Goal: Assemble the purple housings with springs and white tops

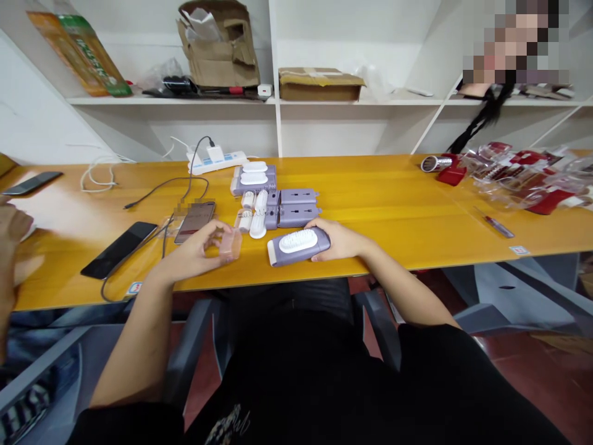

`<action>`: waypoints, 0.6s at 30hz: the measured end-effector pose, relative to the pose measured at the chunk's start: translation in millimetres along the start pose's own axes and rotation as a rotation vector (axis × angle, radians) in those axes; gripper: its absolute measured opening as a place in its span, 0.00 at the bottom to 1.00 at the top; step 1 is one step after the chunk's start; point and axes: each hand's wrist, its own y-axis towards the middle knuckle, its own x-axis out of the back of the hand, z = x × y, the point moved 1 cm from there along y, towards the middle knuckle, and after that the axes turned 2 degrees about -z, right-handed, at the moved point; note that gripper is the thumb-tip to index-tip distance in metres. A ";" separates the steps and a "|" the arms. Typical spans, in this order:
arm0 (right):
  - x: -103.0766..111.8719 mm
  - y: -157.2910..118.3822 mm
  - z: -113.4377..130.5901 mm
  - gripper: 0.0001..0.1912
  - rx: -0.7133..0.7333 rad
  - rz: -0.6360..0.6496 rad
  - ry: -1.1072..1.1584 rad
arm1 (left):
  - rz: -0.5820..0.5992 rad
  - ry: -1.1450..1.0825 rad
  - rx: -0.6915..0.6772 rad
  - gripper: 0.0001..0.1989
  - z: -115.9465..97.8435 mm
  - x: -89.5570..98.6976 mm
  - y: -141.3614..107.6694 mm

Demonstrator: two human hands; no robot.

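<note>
Between the fingers and thumb of my left hand (192,253) is a small clear pinkish plastic cap (230,245). My right hand (340,240) grips the right end of a purple-grey device (301,254) with a white bristled oval pad (299,240) on top, just above the table's front edge. The cap and the device are apart, a short gap between them. Just beyond lie several similar purple-grey bodies (299,215), with white bristled pieces (258,224) and small capped white parts (244,220) at their left. Another purple-grey piece (269,176) bears white pads further back.
Phones (119,250) and dark cables (189,185) lie left, near a power strip (217,162). At far left is another person's hand (12,225). Red round brushes in plastic (523,173) and a screwdriver (499,226) are on the right. White shelves (185,102) stand behind.
</note>
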 end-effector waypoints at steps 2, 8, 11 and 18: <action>-0.9 0.4 -0.8 0.44 0.005 0.011 -0.003 | 0.032 -0.041 -0.017 0.36 -1.1 -0.7 0.2; -3.5 -0.7 -7.2 0.46 0.030 0.006 -0.034 | 0.059 0.058 -0.105 0.24 0.6 -2.0 6.7; -5.4 -0.7 -8.7 0.47 0.070 0.009 -0.041 | 0.088 0.124 -0.073 0.29 6.5 -1.3 9.0; -10.8 0.4 -4.5 0.46 0.106 -0.006 -0.063 | 0.022 0.153 -0.075 0.32 18.4 -2.6 11.3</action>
